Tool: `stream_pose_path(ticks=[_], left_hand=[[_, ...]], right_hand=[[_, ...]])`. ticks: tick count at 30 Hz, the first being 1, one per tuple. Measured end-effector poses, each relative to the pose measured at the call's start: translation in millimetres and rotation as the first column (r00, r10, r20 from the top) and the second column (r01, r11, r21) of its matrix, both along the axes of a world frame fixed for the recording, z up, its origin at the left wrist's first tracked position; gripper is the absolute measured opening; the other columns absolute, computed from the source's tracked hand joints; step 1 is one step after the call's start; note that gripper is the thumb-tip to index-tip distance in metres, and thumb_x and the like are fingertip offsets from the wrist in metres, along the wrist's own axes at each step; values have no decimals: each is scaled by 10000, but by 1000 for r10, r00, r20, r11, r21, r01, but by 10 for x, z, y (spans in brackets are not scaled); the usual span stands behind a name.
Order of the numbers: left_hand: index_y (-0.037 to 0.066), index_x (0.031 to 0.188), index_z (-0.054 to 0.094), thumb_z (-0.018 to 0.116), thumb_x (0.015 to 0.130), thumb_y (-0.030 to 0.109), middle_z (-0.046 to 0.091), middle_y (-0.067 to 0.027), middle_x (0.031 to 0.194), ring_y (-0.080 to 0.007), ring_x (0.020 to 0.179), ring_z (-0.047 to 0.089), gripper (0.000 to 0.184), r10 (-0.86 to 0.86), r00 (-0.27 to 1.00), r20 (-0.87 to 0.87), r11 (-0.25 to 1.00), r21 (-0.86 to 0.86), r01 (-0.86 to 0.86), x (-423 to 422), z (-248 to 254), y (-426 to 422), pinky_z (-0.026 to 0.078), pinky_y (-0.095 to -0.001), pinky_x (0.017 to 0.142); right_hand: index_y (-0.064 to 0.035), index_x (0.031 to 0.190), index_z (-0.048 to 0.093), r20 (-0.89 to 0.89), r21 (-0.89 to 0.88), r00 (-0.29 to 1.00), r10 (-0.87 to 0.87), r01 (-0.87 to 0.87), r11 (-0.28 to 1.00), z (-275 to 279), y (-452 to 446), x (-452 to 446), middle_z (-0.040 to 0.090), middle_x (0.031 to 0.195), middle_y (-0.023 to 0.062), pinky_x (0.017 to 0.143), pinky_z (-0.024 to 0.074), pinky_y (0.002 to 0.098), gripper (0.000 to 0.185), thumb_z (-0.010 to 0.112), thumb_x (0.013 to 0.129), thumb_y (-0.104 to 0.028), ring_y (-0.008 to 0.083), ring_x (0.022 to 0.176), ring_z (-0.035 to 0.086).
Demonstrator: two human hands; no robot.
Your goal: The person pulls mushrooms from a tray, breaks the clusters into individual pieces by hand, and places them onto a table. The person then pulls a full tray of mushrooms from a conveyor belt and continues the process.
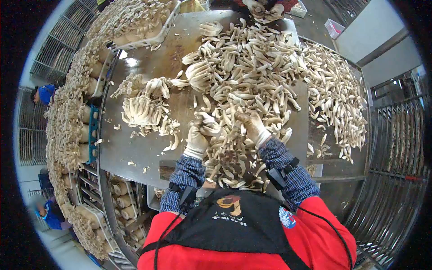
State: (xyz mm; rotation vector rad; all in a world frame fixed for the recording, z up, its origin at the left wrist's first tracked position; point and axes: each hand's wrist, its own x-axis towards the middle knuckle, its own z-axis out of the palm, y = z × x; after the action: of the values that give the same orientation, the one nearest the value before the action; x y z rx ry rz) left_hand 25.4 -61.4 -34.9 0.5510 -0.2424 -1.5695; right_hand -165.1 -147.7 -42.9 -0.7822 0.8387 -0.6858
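Note:
My left hand (197, 138), in a pale, soiled glove, is closed around a small clump of mushrooms (210, 125) with thick whitish stems. To its right, my right hand (253, 127), gloved too, has its fingers curled in at the edge of the big mushroom pile (256, 67); what is between them is hidden. Loose mushrooms (229, 155) lie between and below both hands, down to the table's near edge. Left of my left hand sits a bunch of mushrooms still joined at the base (143, 110), with small broken pieces around it.
The metal table (130, 155) carries the piles. More loose mushrooms (337, 99) cover its right section. Crates of mushroom clusters (148, 40) stand at the left and back. Another person's gloved hands (265, 11) work across the table. Metal racks (398, 148) stand at right.

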Motion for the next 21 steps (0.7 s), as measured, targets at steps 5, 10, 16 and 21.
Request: stream_pose_path(ticks=[5,10,16,21], left_hand=[[83,999,611,592,937,179,618,18,877,-86,743,583,115,66,629,775,986,45,-159,-287,-433,-100,481,-248,665],[49,979,618,606,899,86,663,-28,900,-103,707,607,89,48,989,141,966,244,-82,-209,-357,-106,488,-239,613],[87,964,610,637,861,22,634,4,821,-95,659,590,125,58,979,197,968,230,-104,-317,-309,-162,460,-231,543],[84,1058,631,623,904,132,653,-1,884,-109,725,616,161,91,995,36,936,337,-98,-248,-578,-152,501,-219,618]], right_hand=[[1,1338,437,-89,-40,990,114,-118,992,345,196,110,639,1067,85,633,516,258,541,644,842,-59,126,782,609],[8,1380,377,-152,-326,962,228,-267,907,365,182,49,558,1260,132,905,458,282,599,636,844,-56,189,1076,560],[-50,1358,429,-503,-553,864,-27,-298,778,83,173,124,484,1341,200,1049,356,362,573,619,819,-95,308,1250,464],[-49,1360,438,-681,-686,728,-83,-595,418,184,100,134,497,1332,229,1052,371,387,587,631,812,-127,363,1248,471]])
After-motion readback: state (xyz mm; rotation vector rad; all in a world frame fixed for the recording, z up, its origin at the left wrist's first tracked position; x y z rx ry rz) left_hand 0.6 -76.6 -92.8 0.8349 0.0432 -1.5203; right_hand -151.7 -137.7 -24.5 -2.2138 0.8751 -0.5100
